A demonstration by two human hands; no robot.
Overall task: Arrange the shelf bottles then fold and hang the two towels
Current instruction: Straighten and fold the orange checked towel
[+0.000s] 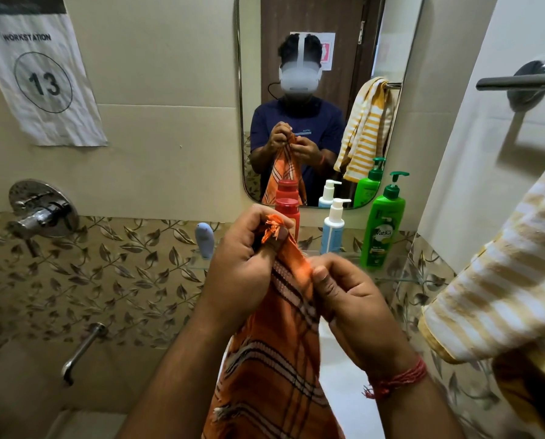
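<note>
While both hands pinch its fringed top, orange plaid towel (274, 369) hangs bunched.

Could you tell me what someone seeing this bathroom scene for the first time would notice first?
Front and centre, the left hand and right hand pinch the top edge of an orange checked towel that hangs down between them. Behind it, the green pump bottle stands on the glass shelf, and a yellow striped towel hangs at the right.

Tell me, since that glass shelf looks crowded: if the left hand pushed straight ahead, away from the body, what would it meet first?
Probably the red plastic bottle, which stands right behind the left hand gripping the orange checked towel; depth is unclear.
</note>
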